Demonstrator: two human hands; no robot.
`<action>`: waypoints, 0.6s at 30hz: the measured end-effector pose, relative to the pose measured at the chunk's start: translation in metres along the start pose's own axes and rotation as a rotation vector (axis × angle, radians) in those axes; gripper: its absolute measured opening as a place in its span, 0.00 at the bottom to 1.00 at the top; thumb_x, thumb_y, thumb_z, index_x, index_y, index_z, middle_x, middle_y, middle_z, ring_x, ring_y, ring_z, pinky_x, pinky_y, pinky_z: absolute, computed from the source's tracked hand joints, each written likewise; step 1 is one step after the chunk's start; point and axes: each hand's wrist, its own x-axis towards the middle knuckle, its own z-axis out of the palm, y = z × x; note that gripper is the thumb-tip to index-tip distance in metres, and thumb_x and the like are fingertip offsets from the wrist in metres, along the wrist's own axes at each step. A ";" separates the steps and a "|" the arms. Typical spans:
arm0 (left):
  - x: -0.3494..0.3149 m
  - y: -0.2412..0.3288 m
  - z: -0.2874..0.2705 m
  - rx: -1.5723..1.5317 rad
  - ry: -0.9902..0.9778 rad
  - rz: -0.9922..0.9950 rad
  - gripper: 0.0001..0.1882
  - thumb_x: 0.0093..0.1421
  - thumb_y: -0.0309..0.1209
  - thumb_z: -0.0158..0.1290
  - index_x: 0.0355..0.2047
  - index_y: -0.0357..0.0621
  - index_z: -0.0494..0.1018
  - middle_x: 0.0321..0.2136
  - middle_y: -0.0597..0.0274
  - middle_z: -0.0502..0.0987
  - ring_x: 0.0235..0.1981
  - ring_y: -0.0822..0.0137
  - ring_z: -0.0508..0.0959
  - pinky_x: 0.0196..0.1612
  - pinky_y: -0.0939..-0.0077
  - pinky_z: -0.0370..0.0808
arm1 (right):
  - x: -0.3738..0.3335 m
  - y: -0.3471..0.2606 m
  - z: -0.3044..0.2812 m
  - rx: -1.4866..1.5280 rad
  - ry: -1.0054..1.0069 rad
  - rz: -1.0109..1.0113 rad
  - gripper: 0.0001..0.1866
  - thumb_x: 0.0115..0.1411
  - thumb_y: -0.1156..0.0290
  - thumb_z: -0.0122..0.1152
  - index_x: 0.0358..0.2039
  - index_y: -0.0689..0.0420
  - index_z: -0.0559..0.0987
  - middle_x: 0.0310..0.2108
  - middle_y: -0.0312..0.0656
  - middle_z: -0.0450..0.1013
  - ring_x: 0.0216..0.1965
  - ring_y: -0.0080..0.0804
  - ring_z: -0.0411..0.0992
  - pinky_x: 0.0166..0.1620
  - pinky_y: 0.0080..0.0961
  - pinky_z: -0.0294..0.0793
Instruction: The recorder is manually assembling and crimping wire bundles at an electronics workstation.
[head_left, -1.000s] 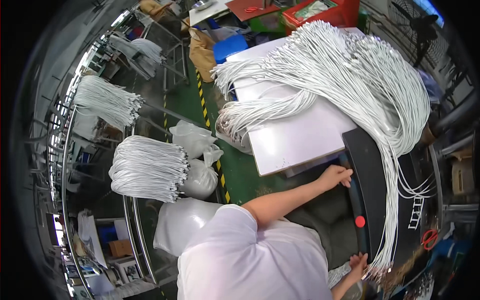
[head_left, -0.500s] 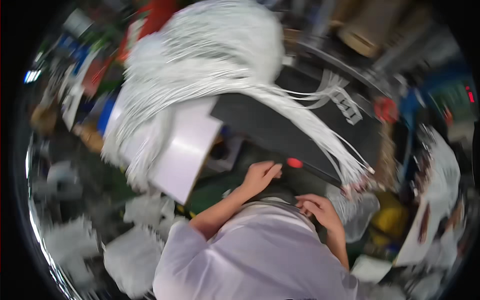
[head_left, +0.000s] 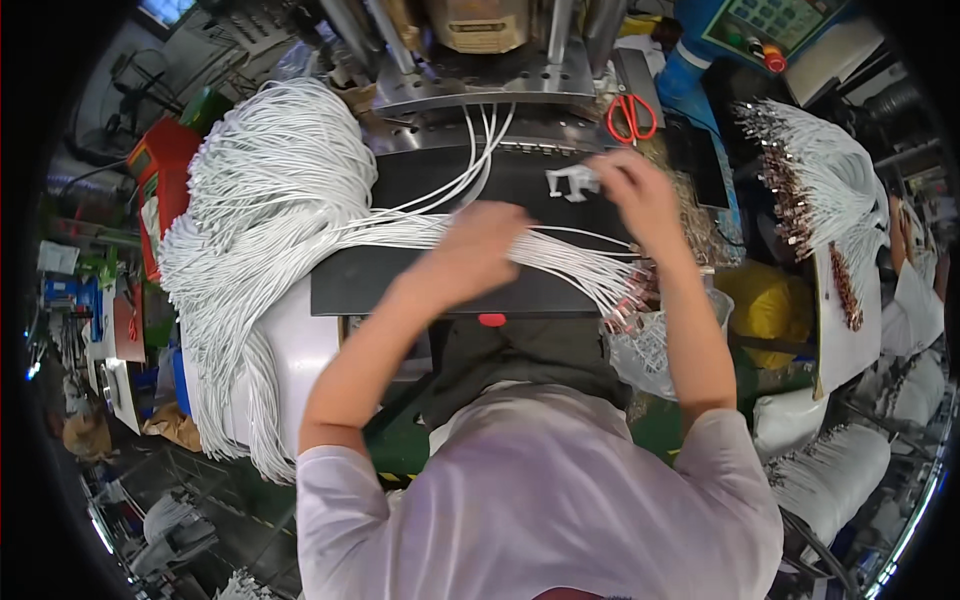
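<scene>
My left hand (head_left: 485, 248), smeared by motion, is over a bundle of white cables (head_left: 405, 230) on the black worktop; whether its fingers grip any cable is unclear. Up and to the right, my right hand (head_left: 637, 195) has bent fingers pinched at the right end of a small white plastic piece (head_left: 572, 183) with prongs. The bundle runs rightward to stripped, copper-coloured cable ends (head_left: 630, 298) beneath my right forearm. A few cables (head_left: 485, 150) branch off toward the metal press (head_left: 485, 85) at the back.
A large heap of white cables (head_left: 280, 160) lies at the left. Red-handled scissors (head_left: 631, 118) rest beside the press. At the right, more cables (head_left: 810, 170) hang over a white table, near a control panel (head_left: 770, 25) with a red button. Another person's sleeve (head_left: 915, 310) shows far right.
The view has swung to face the press. Both hands have risen from in front of my body to over the worktop, the left to the cables, the right to the white plastic piece.
</scene>
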 end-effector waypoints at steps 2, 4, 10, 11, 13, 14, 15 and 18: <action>-0.023 -0.033 -0.031 0.086 0.037 -0.124 0.26 0.50 0.22 0.58 0.52 0.39 0.74 0.49 0.50 0.75 0.56 0.49 0.73 0.60 0.58 0.71 | -0.068 0.016 -0.075 0.374 0.027 0.348 0.07 0.68 0.70 0.60 0.35 0.58 0.81 0.30 0.32 0.73 0.30 0.19 0.70 0.29 0.19 0.65; -0.037 -0.058 -0.045 0.076 -0.030 -0.223 0.20 0.53 0.22 0.59 0.48 0.39 0.75 0.44 0.51 0.77 0.52 0.49 0.75 0.55 0.63 0.74 | -0.159 0.060 -0.122 0.619 0.416 0.619 0.07 0.67 0.69 0.59 0.32 0.57 0.80 0.29 0.31 0.72 0.30 0.17 0.69 0.28 0.16 0.62; -0.039 -0.080 -0.065 -0.196 0.087 -0.397 0.10 0.58 0.23 0.59 0.41 0.38 0.78 0.40 0.51 0.79 0.43 0.51 0.78 0.50 0.66 0.75 | -0.356 0.189 -0.111 -0.308 0.434 0.993 0.12 0.67 0.68 0.61 0.46 0.63 0.80 0.39 0.42 0.78 0.38 0.32 0.77 0.44 0.29 0.76; -0.037 -0.075 -0.069 -0.226 0.196 -0.419 0.08 0.57 0.24 0.59 0.38 0.38 0.78 0.38 0.51 0.78 0.42 0.49 0.77 0.48 0.64 0.74 | -0.356 0.184 -0.095 -0.512 0.585 0.980 0.13 0.67 0.68 0.60 0.46 0.64 0.80 0.41 0.45 0.78 0.39 0.34 0.77 0.47 0.30 0.76; -0.031 -0.057 -0.072 -0.271 0.418 -0.501 0.06 0.56 0.26 0.59 0.33 0.38 0.77 0.34 0.51 0.78 0.40 0.47 0.77 0.45 0.60 0.73 | -0.316 0.151 -0.076 -0.405 0.768 0.637 0.16 0.68 0.64 0.61 0.48 0.65 0.79 0.41 0.44 0.77 0.43 0.32 0.76 0.49 0.30 0.75; -0.023 -0.045 -0.070 -0.282 0.397 -0.457 0.06 0.56 0.26 0.59 0.33 0.38 0.77 0.34 0.51 0.78 0.40 0.47 0.77 0.45 0.60 0.73 | -0.286 0.122 -0.067 -0.406 0.717 0.459 0.15 0.67 0.67 0.61 0.48 0.64 0.79 0.43 0.45 0.76 0.45 0.33 0.75 0.51 0.30 0.74; -0.012 -0.029 -0.063 -0.150 0.343 -0.333 0.07 0.55 0.28 0.60 0.34 0.38 0.77 0.33 0.51 0.78 0.40 0.47 0.77 0.45 0.59 0.73 | -0.248 0.091 -0.059 -0.389 0.642 0.340 0.13 0.66 0.70 0.61 0.47 0.64 0.80 0.45 0.46 0.75 0.47 0.35 0.74 0.54 0.31 0.72; 0.026 0.018 -0.028 -0.103 0.165 -0.146 0.10 0.53 0.30 0.61 0.34 0.39 0.77 0.33 0.52 0.78 0.40 0.48 0.77 0.46 0.58 0.73 | -0.129 -0.001 -0.023 -0.537 0.164 -0.044 0.26 0.51 0.74 0.68 0.54 0.57 0.79 0.50 0.49 0.76 0.50 0.50 0.74 0.55 0.37 0.72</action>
